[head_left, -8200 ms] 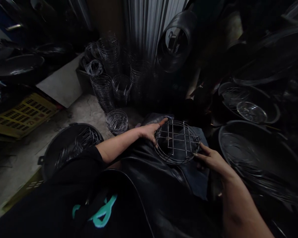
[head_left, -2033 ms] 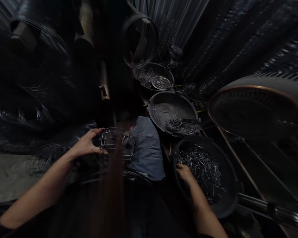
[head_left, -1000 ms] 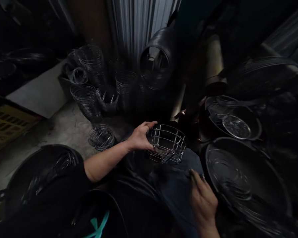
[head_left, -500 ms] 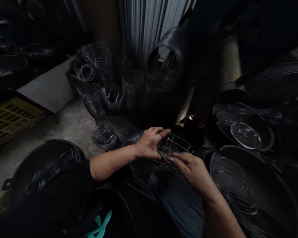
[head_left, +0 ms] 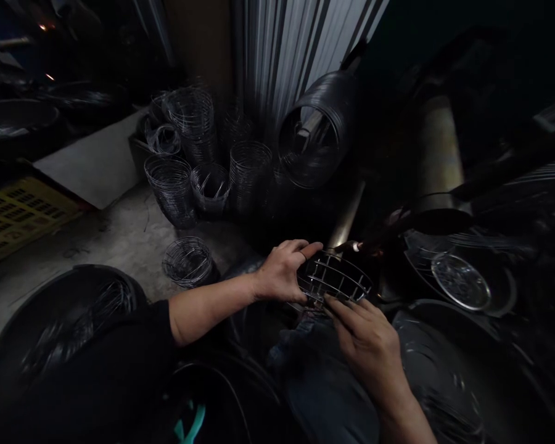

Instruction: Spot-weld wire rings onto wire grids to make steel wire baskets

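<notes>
A round wire basket frame (head_left: 340, 275), made of thin metal rings and short cross wires, is held above my lap. My left hand (head_left: 284, 271) grips its left side, thumb below and fingers at the upper rim; a dark ring shows on one finger. At the near edge of the frame, my right hand (head_left: 367, 333) has its thumb and fingers closed on the wire. Whether a separate small wire is pinched there, I cannot tell. Just beyond the frame, a metal rod tip (head_left: 355, 246) glows faintly beside a pale tube (head_left: 346, 216).
Stacked wire baskets (head_left: 169, 185) stand on the floor ahead, with another small stack (head_left: 187, 262) closer. A large wire coil (head_left: 317, 135) leans near the corrugated wall (head_left: 300, 55). Dark basins lie at both sides, the left basin (head_left: 69, 333) holding wire pieces. A yellow crate (head_left: 28, 213) sits far left.
The view has shifted slightly. The wire frame is tilted so more of its side shows, and my right hand has moved a little down and right along its near edge.
</notes>
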`<move>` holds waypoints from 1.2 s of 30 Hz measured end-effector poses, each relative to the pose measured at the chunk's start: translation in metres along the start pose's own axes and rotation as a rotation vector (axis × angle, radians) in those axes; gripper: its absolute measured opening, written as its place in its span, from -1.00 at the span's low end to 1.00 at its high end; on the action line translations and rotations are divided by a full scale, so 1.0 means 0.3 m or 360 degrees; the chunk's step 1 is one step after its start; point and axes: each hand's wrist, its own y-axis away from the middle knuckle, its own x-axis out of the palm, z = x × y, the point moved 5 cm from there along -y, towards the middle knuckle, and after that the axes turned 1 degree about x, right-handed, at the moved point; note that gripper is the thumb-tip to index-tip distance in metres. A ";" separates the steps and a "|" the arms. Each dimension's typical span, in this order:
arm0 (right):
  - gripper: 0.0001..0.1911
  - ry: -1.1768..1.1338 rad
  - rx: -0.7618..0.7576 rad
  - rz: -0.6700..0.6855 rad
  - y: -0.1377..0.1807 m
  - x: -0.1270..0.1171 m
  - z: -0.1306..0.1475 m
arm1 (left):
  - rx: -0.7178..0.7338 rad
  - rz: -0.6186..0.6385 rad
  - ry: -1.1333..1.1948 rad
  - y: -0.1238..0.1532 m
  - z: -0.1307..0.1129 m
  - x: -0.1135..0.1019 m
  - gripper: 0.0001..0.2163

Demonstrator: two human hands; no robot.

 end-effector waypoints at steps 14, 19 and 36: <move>-0.78 -0.0059 0.0020 -0.0057 -0.130 -0.031 -0.129 | -0.0165 -0.0027 0.0171 -0.155 0.030 0.001 -0.05; -0.79 -0.0109 0.0043 -0.0106 -0.129 -0.032 -0.131 | -0.0202 0.0030 0.0191 -0.162 0.024 -0.006 -0.05; -0.66 -0.0852 0.0953 -0.0465 -0.041 -0.059 -0.213 | -0.0373 -0.0014 0.0101 -0.297 0.077 -0.011 0.03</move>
